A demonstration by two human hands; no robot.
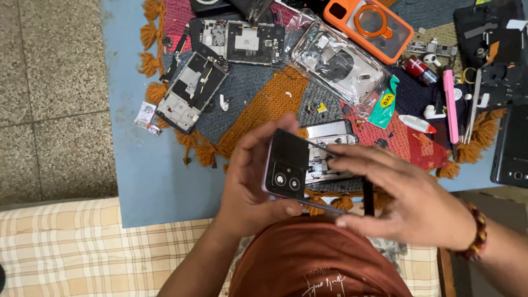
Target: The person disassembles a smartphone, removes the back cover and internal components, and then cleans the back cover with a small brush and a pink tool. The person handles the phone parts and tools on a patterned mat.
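Note:
My left hand [248, 184] grips an opened smartphone [287, 165] by its black camera end, with the back cover off and the inner boards showing. My right hand [410, 198] rests over the phone's other end and pinches thin metal tweezers [323, 147], whose tips reach into the phone's insides. Both hands hover above the near edge of a blue table [144, 181], just over a rust-coloured shirt.
A woven multicoloured mat [264, 102] covers the table and carries several stripped phone frames [190, 91], a clear-backed phone shell [336, 63], an orange case [369, 25], a pink tool [451, 107], earbuds and small parts. A dark phone [509, 143] lies at the right. A checked cushion [82, 247] is below.

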